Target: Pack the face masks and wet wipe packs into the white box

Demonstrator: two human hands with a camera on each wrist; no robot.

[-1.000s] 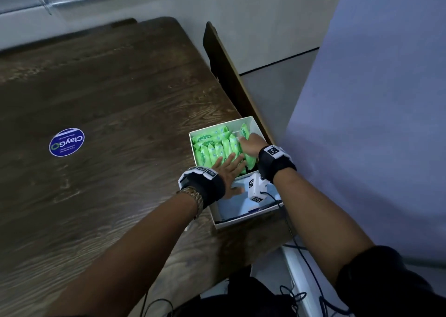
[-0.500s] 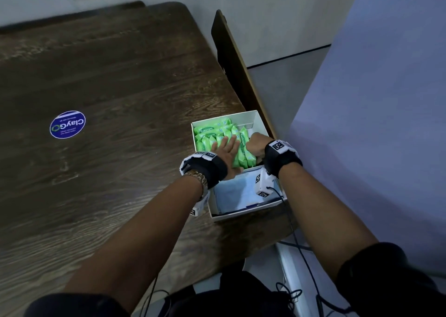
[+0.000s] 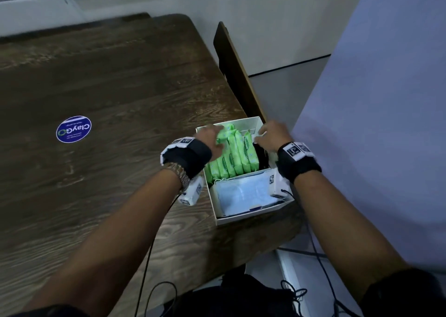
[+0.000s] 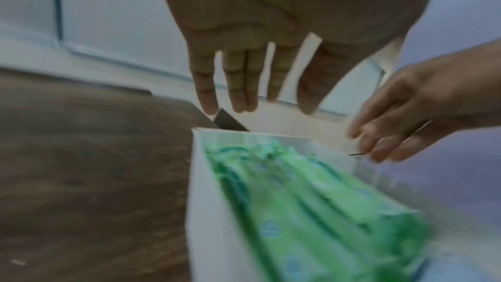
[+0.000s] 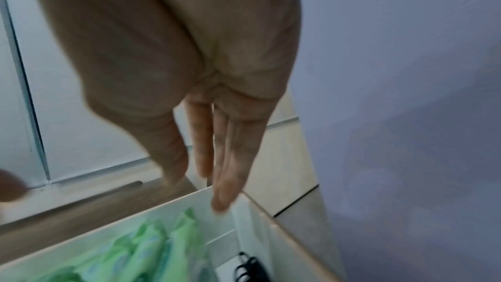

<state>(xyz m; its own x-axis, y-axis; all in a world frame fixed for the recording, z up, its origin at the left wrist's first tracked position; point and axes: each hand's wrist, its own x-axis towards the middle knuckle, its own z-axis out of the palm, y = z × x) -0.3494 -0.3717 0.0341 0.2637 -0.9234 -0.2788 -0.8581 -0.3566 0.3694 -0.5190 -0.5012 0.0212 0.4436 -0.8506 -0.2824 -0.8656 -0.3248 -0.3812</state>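
Wet wipe packs (image 3: 231, 152) and face masks (image 3: 243, 191) fill the white box (image 3: 251, 217); my left hand (image 3: 210, 138) and right hand (image 3: 274, 135) hover empty, fingers straight; next I check for leftovers.

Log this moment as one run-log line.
left hand: open, over box's far left corner | right hand: open, over far right | wet wipe packs: on edge in white box | blue face masks: near end

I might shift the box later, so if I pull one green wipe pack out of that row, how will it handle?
The wipe packs look soft and probably flex. Standing tightly on edge in the white box, neighbours may lean once one leaves. The film looks glossy, perhaps slippery.
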